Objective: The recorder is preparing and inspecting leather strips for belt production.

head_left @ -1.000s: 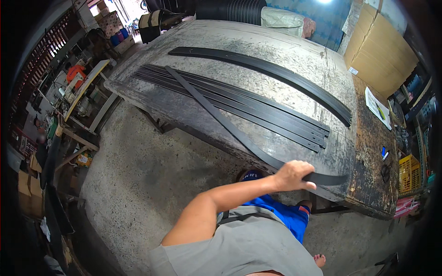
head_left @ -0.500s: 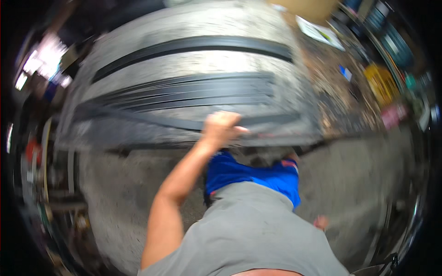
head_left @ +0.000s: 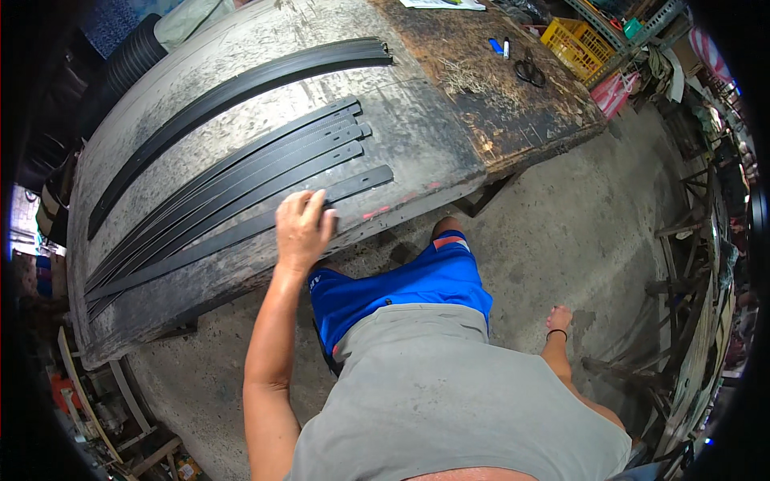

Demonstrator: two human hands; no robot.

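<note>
- Left hand (head_left: 303, 231) loosely open over the near black strip (head_left: 361, 183) — I cannot tell whether the fingertips touch it
- That strip lies along the table's (head_left: 425, 148) near edge, its left end meeting the fanned strips (head_left: 313, 146)
- Step in hand seems to be placing it; shifting it would call for a pinch
- Thicker black stack (head_left: 241, 88) beyond
- Right hand (head_left: 559, 317) well apart — its grip too small to tell
</note>
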